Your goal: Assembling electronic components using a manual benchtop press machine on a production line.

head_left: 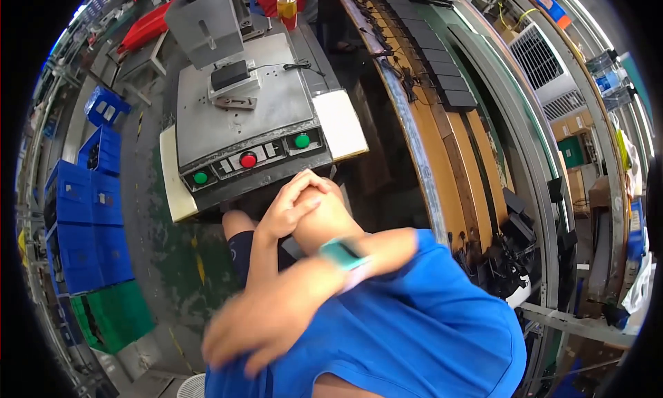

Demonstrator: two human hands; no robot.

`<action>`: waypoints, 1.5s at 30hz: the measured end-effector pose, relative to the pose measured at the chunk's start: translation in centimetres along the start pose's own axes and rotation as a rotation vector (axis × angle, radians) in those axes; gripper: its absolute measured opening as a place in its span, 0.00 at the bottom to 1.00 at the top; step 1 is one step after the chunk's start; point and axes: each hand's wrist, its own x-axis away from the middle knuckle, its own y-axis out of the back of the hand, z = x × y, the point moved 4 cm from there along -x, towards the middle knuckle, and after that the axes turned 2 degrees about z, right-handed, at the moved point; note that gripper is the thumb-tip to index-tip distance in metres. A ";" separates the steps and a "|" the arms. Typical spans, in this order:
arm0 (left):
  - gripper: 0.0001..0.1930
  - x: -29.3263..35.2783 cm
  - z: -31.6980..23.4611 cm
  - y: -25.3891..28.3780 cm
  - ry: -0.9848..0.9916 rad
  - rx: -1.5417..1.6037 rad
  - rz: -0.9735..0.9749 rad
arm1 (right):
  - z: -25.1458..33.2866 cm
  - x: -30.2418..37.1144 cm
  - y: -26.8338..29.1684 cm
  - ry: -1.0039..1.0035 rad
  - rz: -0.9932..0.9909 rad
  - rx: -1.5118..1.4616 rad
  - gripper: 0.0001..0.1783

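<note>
Curled loosely over my bare knee (330, 225), my left hand (295, 203) rests with its thumb apart and holds no object. My right hand (266, 321), smeared by motion, crosses in front of my body at the lower left. Its fingers are spread and nothing shows in them. A teal-banded watch (343, 254) is on that wrist. Beyond my knee stands a grey bench press (276, 101) with one red button (248, 160) between two green buttons (302, 141). A black power adapter (230, 75) lies in the press's fixture, its cable trailing right. Neither hand touches the press.
To the right runs a wooden-edged bench (442, 184) with a row of black adapters (431, 49) and tangled cables (501, 260). Blue bins (86, 253) and a green bin (114, 315) stand left. A bottle (287, 10) is behind the press, near another person's red clothing.
</note>
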 end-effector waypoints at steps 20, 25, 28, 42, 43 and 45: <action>0.13 4.2 0.2 19.1 0.098 -0.169 -0.612 | 21.3 41.2 23.9 -2.107 -1.160 1.904 0.58; 0.25 -2.8 2.8 27.2 0.088 -0.652 -0.732 | 28.2 26.4 22.4 -0.839 -0.963 2.300 0.52; 0.33 -5.8 4.9 30.9 -0.060 -0.723 -0.817 | 26.2 24.1 25.5 -0.696 -1.408 1.671 0.47; 0.39 4.9 1.5 21.4 -0.520 0.886 -0.621 | -8.9 19.4 37.0 -0.936 -0.972 0.422 0.23; 0.36 7.1 2.0 19.2 -0.509 0.967 -0.653 | -11.4 19.7 38.0 -0.941 -0.963 0.415 0.23; 0.31 10.9 3.3 15.3 -0.457 1.127 -0.781 | -14.7 18.4 39.3 -0.862 -0.670 0.880 0.26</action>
